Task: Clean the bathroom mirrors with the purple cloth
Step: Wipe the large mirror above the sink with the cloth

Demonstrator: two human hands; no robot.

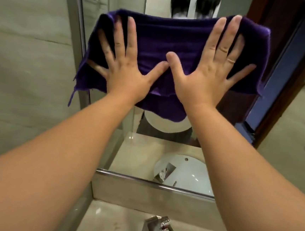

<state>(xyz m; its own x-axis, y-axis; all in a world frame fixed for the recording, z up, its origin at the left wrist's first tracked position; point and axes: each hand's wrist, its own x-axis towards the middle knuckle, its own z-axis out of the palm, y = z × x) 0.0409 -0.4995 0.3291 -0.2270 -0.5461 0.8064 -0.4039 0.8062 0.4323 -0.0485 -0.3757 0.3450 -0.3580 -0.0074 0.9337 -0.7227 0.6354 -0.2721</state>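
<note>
Cloth point(165, 42) of deep purple lies spread flat against the mirror point(164, 144), pinned there by two bare hands. It is a soft, slightly fuzzy towel, wider than tall, with faint horizontal ribbing, a rumpled top edge and a lower hem that sags in a fold between the wrists; a loose thread or tag dangles from its lower left corner. The left hand point(122, 70) presses on the left half with fingers splayed wide and palm flat, gripping nothing, only pushing. The right hand point(209, 72) does the same on the right half, its fingertips reaching the top edge of the cloth. The two thumbs nearly touch at the middle. Below the cloth, the mirror reflects a white sink basin point(185, 171) set in a pale stone counter; the reflected basin looks empty apart from a reflection of the tap. A metal strip runs along the foot of the mirror, and beneath it a chrome tap point(158, 230) stands on the real counter point(116, 222). Grey tiled wall point(26, 67) lies to the left of the mirror frame.
</note>
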